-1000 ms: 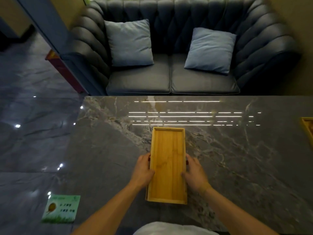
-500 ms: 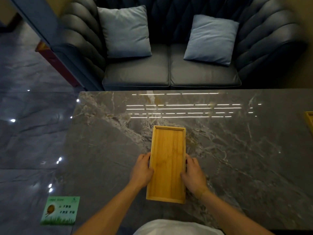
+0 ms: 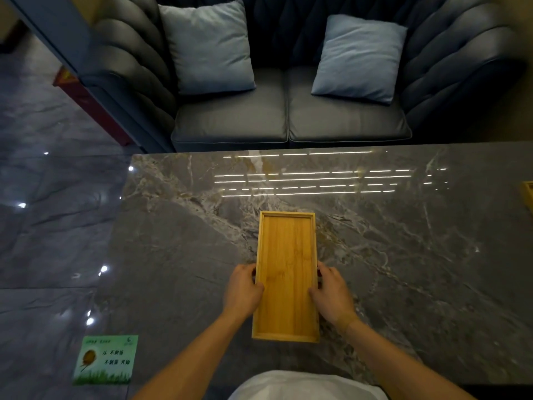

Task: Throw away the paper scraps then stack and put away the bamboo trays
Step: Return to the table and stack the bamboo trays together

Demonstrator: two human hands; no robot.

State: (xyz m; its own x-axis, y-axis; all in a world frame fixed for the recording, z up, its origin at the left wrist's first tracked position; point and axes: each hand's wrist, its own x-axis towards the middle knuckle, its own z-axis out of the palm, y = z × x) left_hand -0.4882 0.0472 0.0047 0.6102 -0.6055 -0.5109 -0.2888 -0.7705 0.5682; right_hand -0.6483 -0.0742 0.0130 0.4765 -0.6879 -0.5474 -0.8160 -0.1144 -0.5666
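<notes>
Bamboo tray (image 3: 286, 272), long, shallow and honey-coloured with a thin raised rim, lies flat on the grey marbled counter (image 3: 403, 255), its inside bare. No writing shows on it. It sits between the two hands: left hand (image 3: 243, 290) grips its left long edge, right hand (image 3: 331, 293) its right, fingers curled against the rim. A second tray's corner (image 3: 528, 194) shows at the counter's far right edge.

Dim, warm indoor light is filling the scene. Broken white streaks of glare are running across the polished marble table (image 3: 403, 255) at twelve o'clock, and bright spots are glinting on the glossy floor (image 3: 52, 226) at nine o'clock. Wide-angle distortion is bending the edges; corners are darkening.
</notes>
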